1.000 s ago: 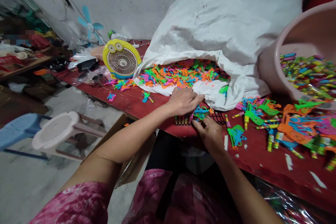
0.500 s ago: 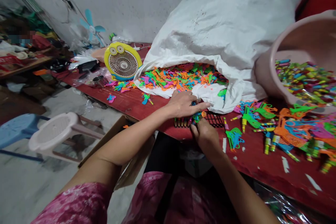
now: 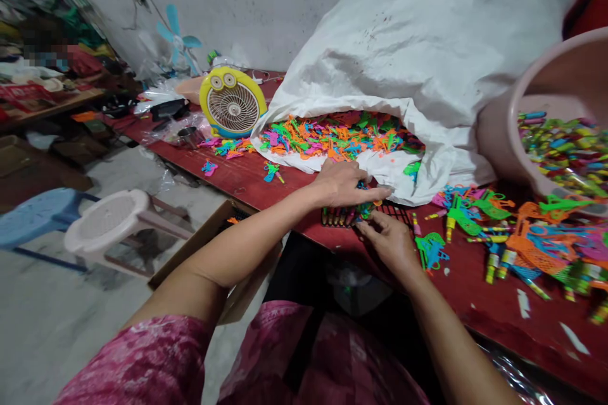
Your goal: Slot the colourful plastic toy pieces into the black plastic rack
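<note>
At the worktop's near edge, the left hand spreads its fingers over a black rack, and the right hand curls beside it, fingertips at a colorful plastic piece on the rack; whether either pinches it, one cannot tell. On the far side lies an open white sack.

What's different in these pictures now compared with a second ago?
The left hand has its index finger further right, over the bright plastic pieces; those have shifted slightly left along the black rack. No clear pick-up or release shows. The right hand remains beside the rack; the white sack, yellow fan and pink tub stayed put.
</note>
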A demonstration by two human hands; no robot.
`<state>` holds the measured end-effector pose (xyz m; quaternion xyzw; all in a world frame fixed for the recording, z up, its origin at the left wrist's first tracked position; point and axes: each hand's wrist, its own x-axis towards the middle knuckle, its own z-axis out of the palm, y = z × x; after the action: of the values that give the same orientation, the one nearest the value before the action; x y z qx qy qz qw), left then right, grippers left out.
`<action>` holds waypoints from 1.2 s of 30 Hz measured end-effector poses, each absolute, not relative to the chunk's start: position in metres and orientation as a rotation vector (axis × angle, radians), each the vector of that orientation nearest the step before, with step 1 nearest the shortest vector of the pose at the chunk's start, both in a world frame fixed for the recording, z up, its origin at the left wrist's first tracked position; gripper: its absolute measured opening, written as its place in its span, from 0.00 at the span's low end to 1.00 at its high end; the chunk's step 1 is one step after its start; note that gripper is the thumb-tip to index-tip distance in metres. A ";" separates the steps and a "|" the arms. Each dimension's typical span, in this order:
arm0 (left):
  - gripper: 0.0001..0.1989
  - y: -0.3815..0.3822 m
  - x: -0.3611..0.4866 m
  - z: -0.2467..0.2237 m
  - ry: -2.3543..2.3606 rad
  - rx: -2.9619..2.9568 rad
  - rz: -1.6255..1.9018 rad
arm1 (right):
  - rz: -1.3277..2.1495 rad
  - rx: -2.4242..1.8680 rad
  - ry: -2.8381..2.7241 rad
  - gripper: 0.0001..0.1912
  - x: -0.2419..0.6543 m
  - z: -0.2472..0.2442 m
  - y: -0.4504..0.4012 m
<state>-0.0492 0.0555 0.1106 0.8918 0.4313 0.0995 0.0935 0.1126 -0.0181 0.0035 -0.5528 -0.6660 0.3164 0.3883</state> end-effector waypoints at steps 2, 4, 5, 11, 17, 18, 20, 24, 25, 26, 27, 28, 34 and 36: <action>0.36 0.055 -0.050 0.112 1.273 2.636 0.301 | 0.755 -1.426 -1.655 0.14 0.112 0.001 -0.019; 0.37 0.055 -0.050 0.112 1.265 2.635 0.310 | 0.725 -1.435 -1.621 0.15 0.111 -0.001 -0.020; 0.37 0.055 -0.050 0.112 1.265 2.635 0.317 | 0.726 -1.438 -1.614 0.16 0.111 -0.001 -0.020; 0.39 0.056 -0.051 0.110 1.261 2.642 0.336 | 0.694 -1.417 -1.695 0.16 0.110 -0.006 -0.020; 0.40 0.054 -0.053 0.111 1.246 2.649 0.343 | 0.300 -1.465 -1.884 0.13 0.105 -0.006 -0.024; 0.40 0.054 -0.054 0.112 1.243 2.650 0.339 | 0.242 -1.478 -1.902 0.13 0.104 -0.007 -0.024; 0.40 0.054 -0.055 0.112 1.232 2.654 0.337 | 0.154 -1.499 -1.925 0.13 0.100 -0.009 -0.026; 0.38 0.054 -0.055 0.112 1.193 2.665 0.315 | 0.017 -1.541 -1.968 0.13 0.094 -0.014 -0.028; 0.37 0.054 -0.055 0.111 1.188 2.672 0.309 | 0.000 -1.547 -1.980 0.12 0.093 -0.014 -0.028; 0.36 0.054 -0.055 0.111 1.185 2.681 0.307 | 0.001 -1.551 -1.989 0.12 0.092 -0.013 -0.028; 0.34 0.054 -0.054 0.111 1.191 2.689 0.307 | 0.023 -1.549 -1.990 0.11 0.092 -0.013 -0.027; 0.32 0.054 -0.054 0.111 1.204 2.696 0.305 | 0.067 -1.543 -1.981 0.10 0.093 -0.011 -0.027; 0.24 0.055 -0.050 0.110 1.279 2.675 0.247 | 0.303 -1.468 -1.822 0.05 0.095 0.000 -0.027; 0.24 0.056 -0.050 0.110 1.281 2.673 0.242 | 0.335 -1.463 -1.752 0.05 0.092 0.005 -0.029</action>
<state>-0.0498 0.0561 0.1096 0.8956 0.4293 0.0812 0.0838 0.0924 -0.0287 0.0054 -0.5797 -0.6943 0.1327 0.4054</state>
